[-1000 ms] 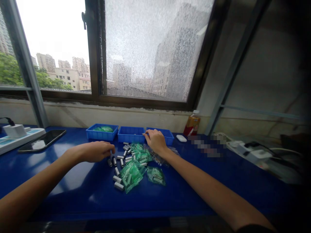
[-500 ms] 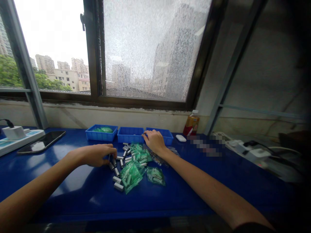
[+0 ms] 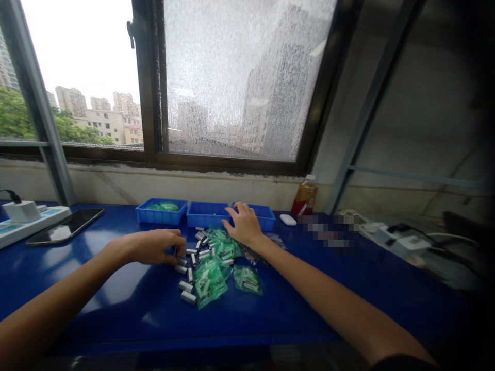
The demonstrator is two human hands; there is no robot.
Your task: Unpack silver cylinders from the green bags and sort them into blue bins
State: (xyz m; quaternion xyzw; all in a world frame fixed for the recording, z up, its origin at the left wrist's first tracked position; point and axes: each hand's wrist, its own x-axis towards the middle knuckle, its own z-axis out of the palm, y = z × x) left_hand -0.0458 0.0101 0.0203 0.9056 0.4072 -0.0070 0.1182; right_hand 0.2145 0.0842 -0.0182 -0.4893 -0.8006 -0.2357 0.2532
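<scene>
Left of the green bag (image 3: 211,283), a metal cylinder (image 3: 181,269) lies endwise toward it, by your nearer left hand (image 3: 157,247), grip uncertain; your right hand (image 3: 244,226) gapes.

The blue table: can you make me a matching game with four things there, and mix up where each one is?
Things:
1. Phone
2. Bottle
3. Left hand
4. Right hand

Places:
A. By the blue trays
B. Next to the power strip
C. At the silvery pieces
D. Near the small white case

Right pairs: 1-B, 2-D, 3-C, 4-A
</scene>
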